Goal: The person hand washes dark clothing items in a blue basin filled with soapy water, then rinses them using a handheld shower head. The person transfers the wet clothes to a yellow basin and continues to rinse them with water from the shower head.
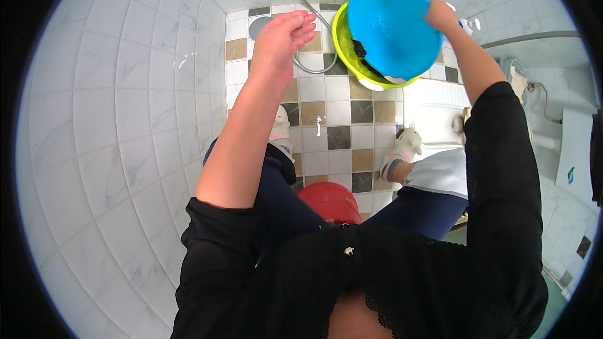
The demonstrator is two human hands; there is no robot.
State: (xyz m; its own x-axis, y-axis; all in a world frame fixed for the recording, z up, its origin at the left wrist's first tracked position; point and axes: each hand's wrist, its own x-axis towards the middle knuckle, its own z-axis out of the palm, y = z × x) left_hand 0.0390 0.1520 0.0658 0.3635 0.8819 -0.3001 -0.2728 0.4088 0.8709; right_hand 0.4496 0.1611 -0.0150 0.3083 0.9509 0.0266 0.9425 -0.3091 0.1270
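Note:
A blue basin [392, 16] is tilted over a yellow-green basin [341, 43] on the tiled floor. My right hand [442, 16] is closed on the right side of the blue basin's rim. Some black cloth [359, 49] shows in the gap between the two basins; the rest of the green basin's inside is hidden. To the left, my left hand [287, 39] is held in the air, fingers stretched out and holding nothing. It is apart from both basins, near the grey shower hose [323, 71].
A round grey drain cover [259, 27] lies beyond my left hand. Between my legs is a red plastic tub or stool [329, 202]. White squat toilet [433, 124] at the right, beside my shoe [407, 144]. A tiled wall [135, 113] rises along the left.

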